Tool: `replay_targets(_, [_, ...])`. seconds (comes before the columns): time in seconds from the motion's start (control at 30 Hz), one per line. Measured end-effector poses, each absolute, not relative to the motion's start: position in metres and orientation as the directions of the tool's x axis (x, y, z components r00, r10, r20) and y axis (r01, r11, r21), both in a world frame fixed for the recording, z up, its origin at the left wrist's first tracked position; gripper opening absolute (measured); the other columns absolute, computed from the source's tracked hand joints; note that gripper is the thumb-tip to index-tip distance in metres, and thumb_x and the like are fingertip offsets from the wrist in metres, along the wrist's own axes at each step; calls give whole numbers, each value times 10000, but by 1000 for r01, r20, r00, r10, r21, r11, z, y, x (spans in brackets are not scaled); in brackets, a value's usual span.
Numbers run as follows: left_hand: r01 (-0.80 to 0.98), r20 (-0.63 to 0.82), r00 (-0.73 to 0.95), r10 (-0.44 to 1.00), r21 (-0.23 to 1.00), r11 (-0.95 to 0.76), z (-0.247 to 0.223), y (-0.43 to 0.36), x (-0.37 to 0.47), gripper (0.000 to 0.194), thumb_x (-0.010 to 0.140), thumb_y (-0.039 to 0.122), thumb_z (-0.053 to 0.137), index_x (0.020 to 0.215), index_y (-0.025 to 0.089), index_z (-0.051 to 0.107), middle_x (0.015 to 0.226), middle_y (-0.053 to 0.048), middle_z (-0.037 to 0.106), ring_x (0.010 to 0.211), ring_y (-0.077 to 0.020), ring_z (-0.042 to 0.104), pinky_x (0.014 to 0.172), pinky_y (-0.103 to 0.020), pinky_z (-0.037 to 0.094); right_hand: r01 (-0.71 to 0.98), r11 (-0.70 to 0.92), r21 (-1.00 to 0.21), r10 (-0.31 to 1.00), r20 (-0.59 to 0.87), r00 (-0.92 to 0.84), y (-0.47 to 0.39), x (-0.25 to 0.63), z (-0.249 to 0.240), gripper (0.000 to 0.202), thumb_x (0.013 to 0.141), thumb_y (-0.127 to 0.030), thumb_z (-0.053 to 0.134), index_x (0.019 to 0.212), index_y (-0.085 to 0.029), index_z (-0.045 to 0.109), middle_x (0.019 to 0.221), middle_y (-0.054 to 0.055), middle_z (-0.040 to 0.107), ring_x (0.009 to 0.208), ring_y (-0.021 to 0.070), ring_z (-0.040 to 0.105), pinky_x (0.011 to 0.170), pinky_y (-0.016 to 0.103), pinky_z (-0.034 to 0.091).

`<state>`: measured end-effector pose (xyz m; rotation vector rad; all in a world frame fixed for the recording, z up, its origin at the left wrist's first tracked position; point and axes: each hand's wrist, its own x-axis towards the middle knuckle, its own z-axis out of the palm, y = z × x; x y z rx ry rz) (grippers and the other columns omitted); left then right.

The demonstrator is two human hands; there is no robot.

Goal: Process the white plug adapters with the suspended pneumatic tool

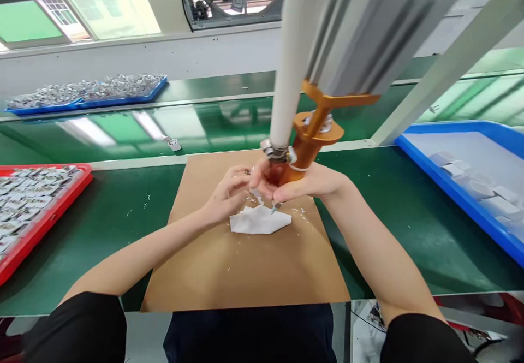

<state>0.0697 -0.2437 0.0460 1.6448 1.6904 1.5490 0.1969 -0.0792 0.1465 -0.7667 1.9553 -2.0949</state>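
My left hand (227, 195) is closed over the cardboard, fingertips pinching a small white part (256, 194) that is mostly hidden by the fingers. Close beside it, my right hand (305, 184) is closed on a thin pointed tool (276, 207), whose tip shows below the thumb. The tool's kind cannot be made out. An orange fitting (305, 144) with a white hose (289, 63) hangs from above and overlaps my right hand; whether the fingers touch it is unclear. Beneath both hands, a crumpled white cloth or paper (260, 221) lies on the cardboard sheet (245, 270).
A red tray (88, 174) of small metallic parts stands left, and a blue tray (458, 188) with white parts stands right. Behind, another blue tray (123, 100) is heaped with small pieces. A lone small part (174, 144) lies on the green ledge. White scraps dot the cardboard.
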Motion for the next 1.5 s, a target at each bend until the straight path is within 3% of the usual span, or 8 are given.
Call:
replay_targets(0.23, [439,441,-346,828,856,-273,30,-274,87,134,886,213,552,843,185,676,1092,-107,551,1145,-237,532,947,-417,483,-245,-149,-958,-392,285,-875,-79,197,149,245,761,-229,711,967,-151,606,726,-19,540,625,62,493,517,177,388])
replay_targets(0.43, [433,437,-397,807,864,-255,24,-274,88,158,836,168,542,689,160,487,937,-75,555,936,-191,544,815,-343,455,-247,-152,-957,-325,285,-902,-92,198,147,232,750,-226,714,950,-168,611,687,-22,537,582,66,473,499,188,385])
replay_targets(0.57, [383,409,-465,785,893,-238,20,-271,93,199,814,178,597,812,189,398,888,-37,543,809,-145,546,719,-284,453,-378,-138,-915,105,366,-925,-118,197,137,140,741,-238,697,817,-171,602,614,-33,517,522,75,454,425,192,324])
replay_targets(0.7, [527,421,-380,824,830,-182,23,-270,93,307,811,111,484,1104,198,470,1112,-97,556,1055,-204,547,875,-355,471,-459,-46,-887,369,412,-833,-135,198,131,106,768,-244,641,739,-173,568,520,-42,485,460,80,408,406,216,297])
replay_targets(0.8, [651,467,-287,836,736,-188,25,-270,93,388,762,130,514,1139,196,455,1202,-117,540,1184,-245,499,930,-384,466,-453,-40,-890,378,407,-832,-137,200,133,108,757,-251,638,734,-176,564,511,-39,487,437,80,390,391,221,271])
replay_targets(1.03, [743,321,-299,899,670,8,21,-272,98,339,802,196,580,1104,226,432,984,-26,639,871,-182,640,750,-303,519,-443,1,-896,434,400,-807,-142,201,137,138,719,-274,650,699,-204,532,486,-46,450,417,100,416,373,244,293])
replay_targets(1.2, [789,426,-262,866,611,-62,23,-273,99,461,841,173,547,1278,216,405,1111,-62,632,973,-182,633,806,-294,524,-467,25,-884,400,437,-806,-144,201,137,129,739,-277,647,690,-213,546,478,-40,439,399,103,384,363,262,274])
replay_targets(1.5, [826,598,-195,778,527,-199,22,-273,105,376,877,226,539,1246,195,472,1081,-85,622,950,-169,636,785,-272,551,-511,44,-859,363,490,-792,-147,202,139,124,783,-278,657,726,-219,564,489,-44,466,395,98,396,358,255,255])
